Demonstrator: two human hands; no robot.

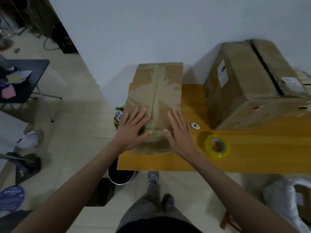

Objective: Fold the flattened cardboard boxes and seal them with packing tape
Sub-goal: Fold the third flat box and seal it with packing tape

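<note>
- The small cardboard box (155, 98) stands at the left end of the wooden counter (252, 153), its top seam taped.
- The left hand (133, 130) lies flat on the box top, fingers straight, left of the seam.
- The right hand (180, 132) presses flat just right of it.
- A tape roll (217, 145) lies near the right hand; a larger box (249, 84) stands behind it.
</note>
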